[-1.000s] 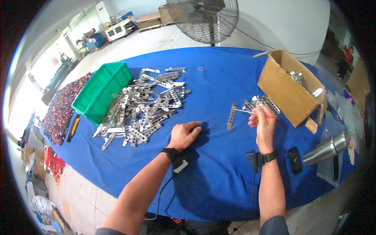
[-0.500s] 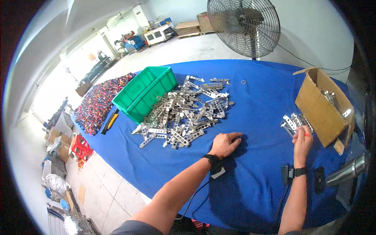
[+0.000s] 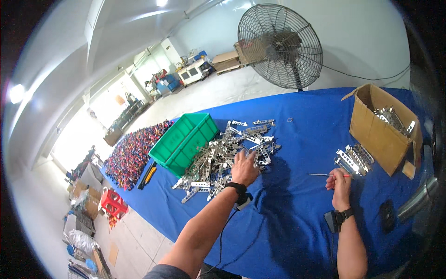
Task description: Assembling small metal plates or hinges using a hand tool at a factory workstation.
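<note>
Left hand (image 3: 243, 168) lies open, fingers spread, on the edge of the pile of metal brackets (image 3: 227, 156) beside the green bin (image 3: 183, 142). Right hand (image 3: 340, 180) pinches a thin red-handled tool (image 3: 327, 175) near a small row of brackets (image 3: 352, 159) by the cardboard box (image 3: 381, 130).

Shiny metal brackets (image 3: 223, 156) lie on matt blue cloth (image 3: 297, 223) beside a cardboard box (image 3: 378, 135).

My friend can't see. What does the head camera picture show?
A person's left hand rests on a pile of metal brackets on a blue table, while the right hand holds a thin tool. A green bin and cardboard box stand nearby.
</note>
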Demonstrator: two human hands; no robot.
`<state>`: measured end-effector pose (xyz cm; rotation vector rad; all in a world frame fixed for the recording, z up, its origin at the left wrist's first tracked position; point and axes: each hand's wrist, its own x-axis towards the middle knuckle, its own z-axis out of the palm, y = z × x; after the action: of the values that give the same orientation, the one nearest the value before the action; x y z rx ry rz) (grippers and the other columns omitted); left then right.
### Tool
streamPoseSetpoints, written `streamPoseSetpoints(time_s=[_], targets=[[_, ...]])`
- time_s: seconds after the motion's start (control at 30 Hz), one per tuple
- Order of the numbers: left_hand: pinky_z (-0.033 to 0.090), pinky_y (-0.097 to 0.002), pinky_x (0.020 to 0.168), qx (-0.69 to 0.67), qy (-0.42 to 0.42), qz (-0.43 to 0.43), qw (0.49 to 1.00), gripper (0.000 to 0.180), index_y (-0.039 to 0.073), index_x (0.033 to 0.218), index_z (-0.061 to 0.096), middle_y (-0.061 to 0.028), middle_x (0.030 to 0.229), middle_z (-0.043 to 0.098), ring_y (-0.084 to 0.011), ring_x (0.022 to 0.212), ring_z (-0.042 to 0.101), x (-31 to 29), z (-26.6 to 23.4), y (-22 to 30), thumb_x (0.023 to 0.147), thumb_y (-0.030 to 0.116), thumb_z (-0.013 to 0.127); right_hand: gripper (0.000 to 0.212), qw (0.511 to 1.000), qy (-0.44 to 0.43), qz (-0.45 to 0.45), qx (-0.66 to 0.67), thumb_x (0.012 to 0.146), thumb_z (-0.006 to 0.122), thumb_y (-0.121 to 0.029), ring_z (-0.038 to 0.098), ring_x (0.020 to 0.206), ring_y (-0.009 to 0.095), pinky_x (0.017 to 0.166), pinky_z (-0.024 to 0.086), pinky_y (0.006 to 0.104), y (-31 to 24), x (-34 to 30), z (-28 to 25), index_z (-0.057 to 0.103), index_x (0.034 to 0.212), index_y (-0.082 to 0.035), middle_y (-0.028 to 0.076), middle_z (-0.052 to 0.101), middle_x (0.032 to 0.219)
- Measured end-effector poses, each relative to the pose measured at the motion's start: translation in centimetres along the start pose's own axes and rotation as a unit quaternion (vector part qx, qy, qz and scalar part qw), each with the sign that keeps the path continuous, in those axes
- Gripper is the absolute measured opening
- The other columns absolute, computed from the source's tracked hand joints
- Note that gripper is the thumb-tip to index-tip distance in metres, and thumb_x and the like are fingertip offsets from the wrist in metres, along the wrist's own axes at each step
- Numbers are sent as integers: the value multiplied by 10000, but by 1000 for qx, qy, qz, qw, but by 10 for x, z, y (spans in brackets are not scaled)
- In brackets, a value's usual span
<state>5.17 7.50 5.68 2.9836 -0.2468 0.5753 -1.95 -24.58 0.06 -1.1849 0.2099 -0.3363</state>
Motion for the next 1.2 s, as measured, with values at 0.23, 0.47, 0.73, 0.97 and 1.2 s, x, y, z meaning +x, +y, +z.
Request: streamPoseSetpoints(time_s=[0.23,0.47,0.73,0.97,1.2], targets=[[491,-467,938,-27,-94,23,995,471,227,1308,571,-161,1272,554,-382,1180,534,-20,23,-21,847,251,665,233,1000,-4,7,-3,927,533,-231,556,501,107,458,436,240,-9,-1,-7,596,781,-60,33,579,620],[519,-431,857,-61,-99,83,990,291,182,1096,702,-90,1172,612,-325,1068,610,-27,3,-24,857,79,570,236,1000,3,14,-20,936,521,-233,558,518,102,471,437,237,-12,-1,-8,597,790,-64,30,580,627],[509,-462,848,-92,-42,56,993,250,83,1068,647,-162,1071,668,-374,1005,634,7,3,-51,863,27,516,235,1000,-12,16,-13,943,517,-241,552,521,100,483,427,236,-10,-1,-6,594,806,-66,27,585,645],[518,-462,791,-58,-48,-32,997,212,92,1021,662,-162,964,691,-367,938,660,11,5,-49,851,80,536,236,1000,-13,21,-12,941,516,-235,550,533,98,483,422,239,-14,-3,-5,588,794,-65,27,580,645],[537,-394,759,-156,-51,-41,986,201,82,1003,722,-154,932,706,-277,846,683,5,11,-61,871,140,582,235,1000,-17,20,-13,936,513,-234,551,531,101,484,426,241,-13,-3,-5,594,800,-61,33,579,643]])
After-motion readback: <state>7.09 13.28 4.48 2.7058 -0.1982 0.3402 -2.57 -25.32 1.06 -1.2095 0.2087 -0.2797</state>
